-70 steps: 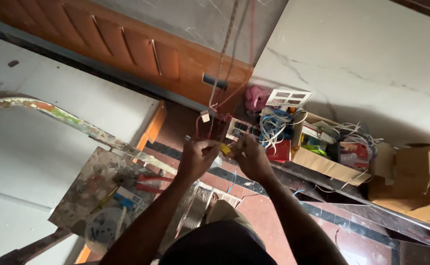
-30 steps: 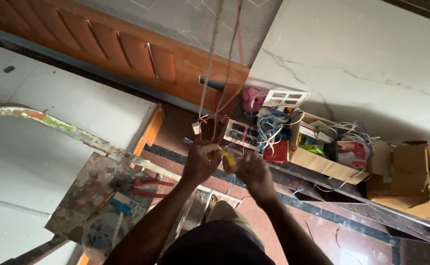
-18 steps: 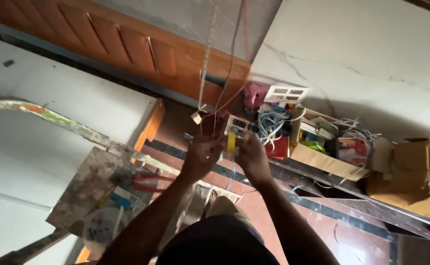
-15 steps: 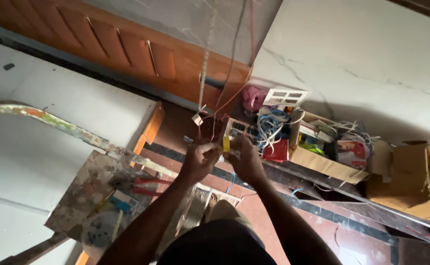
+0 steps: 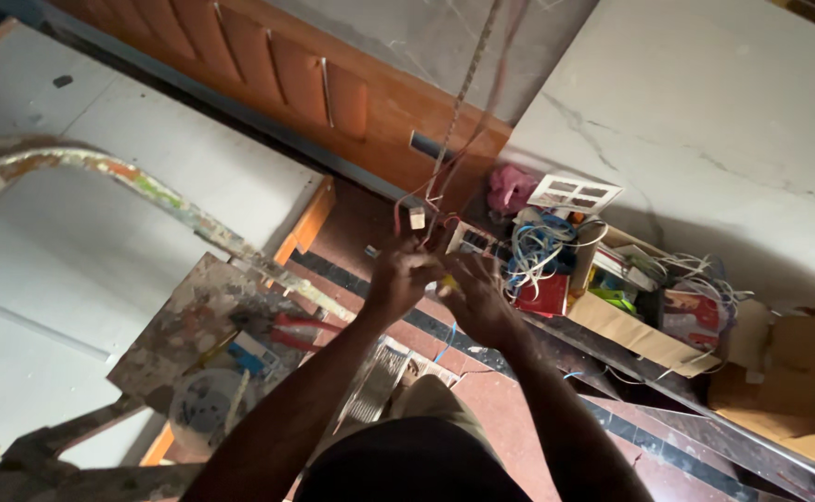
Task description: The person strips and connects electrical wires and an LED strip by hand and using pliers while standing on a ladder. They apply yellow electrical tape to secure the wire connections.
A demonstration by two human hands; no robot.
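Observation:
A bundle of thin red and pale wires hangs down from above, ending in a small beige connector. My left hand is closed around the lower wire ends. Touching it, my right hand grips a small yellow-handled tool whose tip is hidden between the fingers. Both forearms reach up from the bottom of the view, over my dark shirt.
A paint-spattered ladder platform below left carries red-handled pliers and a tape roll; its curved rail arcs to the left. A cardboard box of cables and parts, a white switch plate and more cartons lie on the floor.
Both hands stay together on the wire ends, shifting slightly up and down. The hanging connector swings a little.

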